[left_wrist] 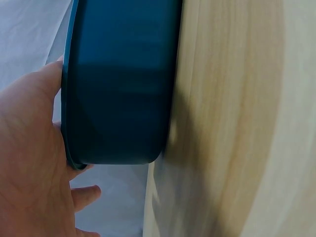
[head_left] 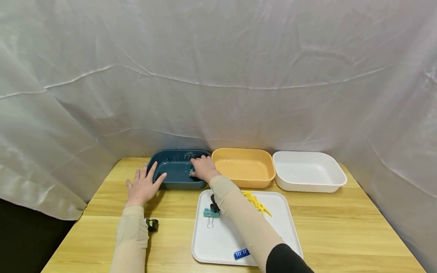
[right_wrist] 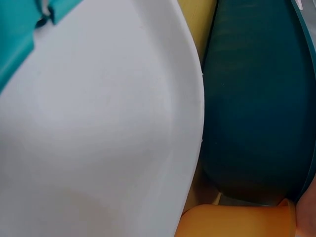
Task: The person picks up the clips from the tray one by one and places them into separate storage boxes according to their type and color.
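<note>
My left hand (head_left: 141, 187) rests with spread fingers on the left rim of a dark blue bin (head_left: 172, 185). In the left wrist view, the thumb and palm of the left hand (left_wrist: 32, 148) lie against the rim of the bin (left_wrist: 118, 98). My right hand (head_left: 204, 168) reaches over the right end of this bin. Between its thumb and fingers it pinches a small teal clip (head_left: 192, 170), partly hidden. Under the right forearm, a teal binder clip (head_left: 211, 213) and a black binder clip (head_left: 214, 206) lie on a white tray (head_left: 205, 242).
Beside the blue bin stand a yellow bin (head_left: 244, 184) and a white bin (head_left: 310, 186). Several yellow clothespins (head_left: 256, 203) and a blue piece with white stripes (head_left: 241, 254) lie on the tray. Behind the wooden table (head_left: 341, 227) hangs a pale curtain (head_left: 218, 106).
</note>
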The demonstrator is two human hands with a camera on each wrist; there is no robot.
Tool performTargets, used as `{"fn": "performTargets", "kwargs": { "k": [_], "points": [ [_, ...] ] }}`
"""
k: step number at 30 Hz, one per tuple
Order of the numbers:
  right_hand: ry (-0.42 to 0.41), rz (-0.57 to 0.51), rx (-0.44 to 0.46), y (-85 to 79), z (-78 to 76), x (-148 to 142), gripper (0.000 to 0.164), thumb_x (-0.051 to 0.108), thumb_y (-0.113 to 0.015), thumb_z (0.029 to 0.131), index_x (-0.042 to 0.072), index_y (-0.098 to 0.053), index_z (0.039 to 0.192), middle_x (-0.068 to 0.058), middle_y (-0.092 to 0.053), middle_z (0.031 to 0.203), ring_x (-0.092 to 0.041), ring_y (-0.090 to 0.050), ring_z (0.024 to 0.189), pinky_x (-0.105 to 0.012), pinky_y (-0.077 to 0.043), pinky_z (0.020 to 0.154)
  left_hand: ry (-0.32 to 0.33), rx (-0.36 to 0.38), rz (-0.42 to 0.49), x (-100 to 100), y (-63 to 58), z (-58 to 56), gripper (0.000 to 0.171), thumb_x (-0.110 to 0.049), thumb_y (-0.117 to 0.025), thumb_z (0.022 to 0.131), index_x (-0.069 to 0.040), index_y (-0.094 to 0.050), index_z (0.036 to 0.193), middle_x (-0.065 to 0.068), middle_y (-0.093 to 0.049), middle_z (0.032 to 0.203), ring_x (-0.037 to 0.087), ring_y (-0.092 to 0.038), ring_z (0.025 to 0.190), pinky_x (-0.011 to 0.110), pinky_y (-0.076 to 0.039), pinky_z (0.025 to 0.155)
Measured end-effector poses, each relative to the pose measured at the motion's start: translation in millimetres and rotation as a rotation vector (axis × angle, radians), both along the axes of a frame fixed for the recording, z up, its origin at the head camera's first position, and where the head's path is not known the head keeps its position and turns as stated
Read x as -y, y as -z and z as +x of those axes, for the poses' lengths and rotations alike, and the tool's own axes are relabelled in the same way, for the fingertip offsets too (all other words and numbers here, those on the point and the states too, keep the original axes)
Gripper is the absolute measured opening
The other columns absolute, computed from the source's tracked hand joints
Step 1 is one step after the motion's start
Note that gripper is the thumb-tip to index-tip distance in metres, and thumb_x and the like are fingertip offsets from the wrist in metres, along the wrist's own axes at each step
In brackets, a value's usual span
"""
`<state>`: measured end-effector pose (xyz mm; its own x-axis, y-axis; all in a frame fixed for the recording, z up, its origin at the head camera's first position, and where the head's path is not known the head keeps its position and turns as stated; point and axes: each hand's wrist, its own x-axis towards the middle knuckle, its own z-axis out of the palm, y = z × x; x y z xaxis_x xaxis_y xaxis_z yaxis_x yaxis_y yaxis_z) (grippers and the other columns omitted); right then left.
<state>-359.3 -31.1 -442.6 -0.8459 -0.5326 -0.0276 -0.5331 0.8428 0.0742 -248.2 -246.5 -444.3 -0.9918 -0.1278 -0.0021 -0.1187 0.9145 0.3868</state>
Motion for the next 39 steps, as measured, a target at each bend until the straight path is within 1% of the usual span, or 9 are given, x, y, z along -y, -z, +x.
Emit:
{"fn": "performTargets", "kwargs": {
  "k": [5,11,17,21,27,39],
  "points": [
    [0.010,0.006,0.014,-2.9,2.8,0,0.063,0.055,-0.060,0.091,0.025,-0.047,0.145,0.003,-0.059,0.139,-0.022,-0.053,0.123,-0.038,-0.043,0.103,-0.002,0.001,-0.010,0,1.8,-1.1,0.078,-0.066,-0.034,0.097,-0.027,-0.007,0.159,0.020,0.001,0.164,0.052,0.000,0.148,0.081,0.004,0.105],
    [0.025,-0.017,0.020,-2.7,2.0,1,0.070,0.058,-0.060,0.089,0.022,-0.044,0.147,0.001,-0.057,0.141,-0.022,-0.051,0.128,-0.039,-0.040,0.109,-0.002,-0.004,-0.007,1,2.3,-1.8,0.080,-0.069,-0.032,0.095,-0.027,-0.008,0.159,0.020,0.001,0.164,0.052,-0.001,0.147,0.081,0.004,0.105],
    [0.022,-0.072,0.012,0.2,-0.8,0,0.077,0.066,-0.052,0.090,0.022,-0.037,0.151,-0.001,-0.053,0.144,-0.022,-0.047,0.133,-0.041,-0.039,0.112,-0.005,-0.002,-0.004,0,1.4,-2.0,0.081,-0.071,-0.030,0.094,-0.027,-0.008,0.159,0.020,0.001,0.164,0.052,-0.002,0.147,0.081,0.004,0.105],
    [0.021,-0.113,-0.018,3.2,-2.2,-1,0.075,0.068,-0.047,0.091,0.023,-0.037,0.150,-0.003,-0.053,0.142,-0.023,-0.048,0.133,-0.042,-0.040,0.111,-0.006,0.006,-0.006,-1,0.5,-3.0,0.081,-0.071,-0.030,0.094,-0.026,-0.008,0.159,0.020,0.000,0.164,0.052,-0.002,0.147,0.081,0.003,0.105],
    [0.019,-0.202,-0.062,4.2,-2.3,-8,0.070,0.065,-0.046,0.093,0.022,-0.041,0.148,-0.004,-0.053,0.141,-0.024,-0.049,0.132,-0.044,-0.042,0.109,0.006,0.005,-0.001,-4,-0.1,-6.4,0.081,-0.070,-0.032,0.095,-0.026,-0.008,0.159,0.021,0.000,0.164,0.053,-0.001,0.147,0.082,0.002,0.104],
    [-0.010,-0.271,-0.061,3.3,0.0,-16,0.065,0.060,-0.048,0.095,0.020,-0.044,0.146,-0.005,-0.053,0.139,-0.024,-0.049,0.131,-0.043,-0.042,0.110,0.013,-0.004,0.007,-4,3.4,-11.1,0.083,-0.072,-0.030,0.094,-0.026,-0.007,0.159,0.021,0.000,0.164,0.053,-0.002,0.147,0.082,0.004,0.103]
  ]
}}
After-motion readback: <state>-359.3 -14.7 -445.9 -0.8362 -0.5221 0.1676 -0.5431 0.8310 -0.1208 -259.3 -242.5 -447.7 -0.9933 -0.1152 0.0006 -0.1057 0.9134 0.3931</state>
